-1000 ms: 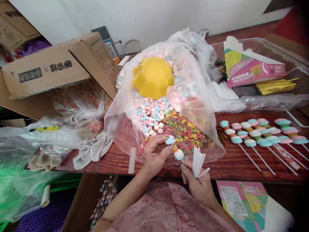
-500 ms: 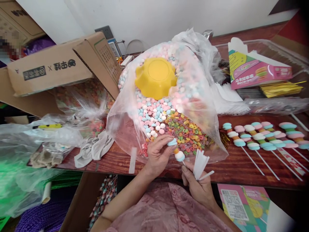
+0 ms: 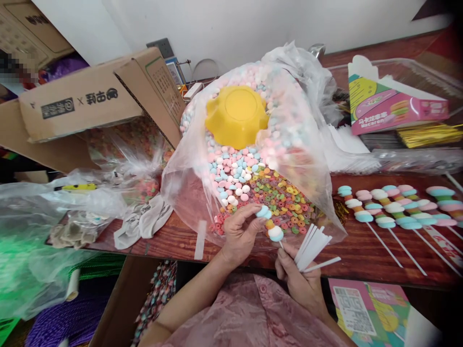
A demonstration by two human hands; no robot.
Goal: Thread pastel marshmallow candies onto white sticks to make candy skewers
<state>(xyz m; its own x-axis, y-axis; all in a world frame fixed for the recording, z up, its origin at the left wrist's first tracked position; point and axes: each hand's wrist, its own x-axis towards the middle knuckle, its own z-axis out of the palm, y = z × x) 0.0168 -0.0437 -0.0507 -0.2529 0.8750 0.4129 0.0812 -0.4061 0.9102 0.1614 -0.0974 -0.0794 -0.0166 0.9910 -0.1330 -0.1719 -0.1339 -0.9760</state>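
While both hands sit just in front of the bag (image 3: pixel 311 159):
left hand (image 3: pixel 240 231): pinching a candy (image 3: pixel 263 211)
right hand (image 3: pixel 298 277): clamped on sticks (image 3: pixel 313 246) and a skewer (image 3: pixel 275 233)

Crinkly clear plastic bag (image 3: pixel 289 144), glossy yellow plastic bowl (image 3: pixel 237 115), polished reddish wooden table (image 3: pixel 361 250).

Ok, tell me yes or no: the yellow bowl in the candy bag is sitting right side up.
No: the yellow bowl lies upside down, its flat base facing up, on the pastel candies inside the clear plastic bag.
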